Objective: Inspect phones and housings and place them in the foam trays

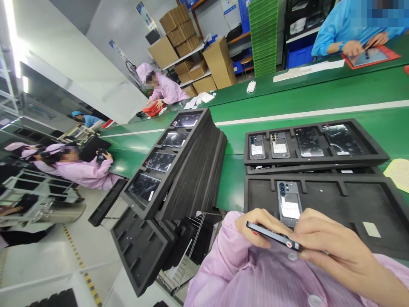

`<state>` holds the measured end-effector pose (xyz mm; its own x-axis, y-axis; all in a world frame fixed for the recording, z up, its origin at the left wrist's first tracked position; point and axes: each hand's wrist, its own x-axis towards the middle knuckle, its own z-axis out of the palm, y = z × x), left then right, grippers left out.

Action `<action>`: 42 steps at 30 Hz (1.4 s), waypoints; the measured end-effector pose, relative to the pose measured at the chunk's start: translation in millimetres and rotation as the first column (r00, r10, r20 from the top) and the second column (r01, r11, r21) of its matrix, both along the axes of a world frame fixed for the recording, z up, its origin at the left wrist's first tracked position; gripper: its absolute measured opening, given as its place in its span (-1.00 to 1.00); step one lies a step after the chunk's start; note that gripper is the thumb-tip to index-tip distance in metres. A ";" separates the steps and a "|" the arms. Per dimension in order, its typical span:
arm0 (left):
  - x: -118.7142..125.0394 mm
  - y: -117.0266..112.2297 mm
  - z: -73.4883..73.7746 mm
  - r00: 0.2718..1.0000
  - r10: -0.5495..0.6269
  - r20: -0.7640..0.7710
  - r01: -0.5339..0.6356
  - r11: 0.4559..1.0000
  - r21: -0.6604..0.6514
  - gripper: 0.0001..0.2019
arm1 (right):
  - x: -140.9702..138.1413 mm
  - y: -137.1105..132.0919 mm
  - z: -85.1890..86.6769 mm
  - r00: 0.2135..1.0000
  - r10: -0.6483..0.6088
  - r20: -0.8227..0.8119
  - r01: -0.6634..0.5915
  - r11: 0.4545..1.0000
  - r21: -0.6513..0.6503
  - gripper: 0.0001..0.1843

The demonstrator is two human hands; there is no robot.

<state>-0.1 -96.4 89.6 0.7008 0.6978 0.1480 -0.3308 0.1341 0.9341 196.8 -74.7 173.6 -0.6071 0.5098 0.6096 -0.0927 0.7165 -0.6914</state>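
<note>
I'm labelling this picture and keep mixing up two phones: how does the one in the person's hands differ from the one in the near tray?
The held phone is in the grip of the left hand and right hand; the tray phone lies in the near tray. The held phone shows mainly its narrow edge, while the tray phone shows its back, with camera lenses and a white label. Both are flat and oblong.
</note>
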 end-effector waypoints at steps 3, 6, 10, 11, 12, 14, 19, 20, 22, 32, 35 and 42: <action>-1.0 5.1 1.6 0.999 0.027 -0.022 -0.026 0.999 0.024 -0.62 | 0.1 0.8 -0.4 1.000 -0.021 0.017 0.021 1.000 0.008 -0.89; -2.4 11.2 2.3 0.993 0.041 -0.112 -0.041 0.999 -0.001 -0.55 | 0.6 0.6 -2.0 0.999 -0.045 0.017 0.045 0.999 -0.009 -0.89; -4.6 12.1 7.1 0.977 0.115 -0.181 -0.106 0.993 0.060 -0.50 | 2.6 0.6 -5.2 0.998 -0.052 0.026 0.053 0.997 -0.049 -0.90; -5.4 10.9 9.2 0.976 0.127 -0.178 -0.111 0.989 0.093 -0.51 | 3.0 0.8 -5.3 0.998 -0.051 0.021 0.052 0.997 -0.059 -0.90; -6.2 9.4 11.6 0.976 0.139 -0.168 -0.117 0.984 0.134 -0.53 | 3.1 1.1 -5.0 0.999 -0.049 0.014 0.050 0.997 -0.065 -0.89; -8.1 6.5 16.6 0.976 0.163 -0.144 -0.128 0.966 0.223 -0.57 | 2.8 2.0 -3.2 0.999 -0.047 0.007 0.047 0.996 -0.073 -0.85; -11.0 3.7 23.6 0.964 0.192 -0.186 -0.131 0.946 0.298 -0.55 | 0.1 2.9 0.8 0.999 -0.045 0.004 0.045 0.996 -0.080 -0.81; -11.0 3.7 23.7 0.962 0.194 -0.190 -0.131 0.944 0.304 -0.55 | -0.1 2.7 0.4 0.999 -0.044 0.001 0.044 0.996 -0.081 -0.82; -11.0 3.8 23.9 0.967 0.204 -0.152 -0.140 0.925 0.353 -0.59 | 0.3 2.0 -1.3 0.999 -0.044 -0.001 0.043 0.996 -0.083 -0.83; -14.4 -2.8 36.7 0.931 0.263 -0.254 -0.118 0.873 0.472 -0.56 | -0.4 -0.4 -1.4 0.998 -0.057 -0.017 0.055 0.994 -0.090 -0.80; -14.1 -4.6 35.1 0.928 0.285 -0.241 -0.136 0.860 0.492 -0.56 | -1.2 -1.2 -0.8 0.998 -0.057 -0.013 0.056 0.994 -0.089 -0.80; -12.4 -10.1 40.5 0.878 0.404 -0.256 -0.202 0.799 0.567 -0.60 | 1.1 -3.0 -2.9 0.994 -0.110 0.010 0.109 0.963 -0.247 -0.85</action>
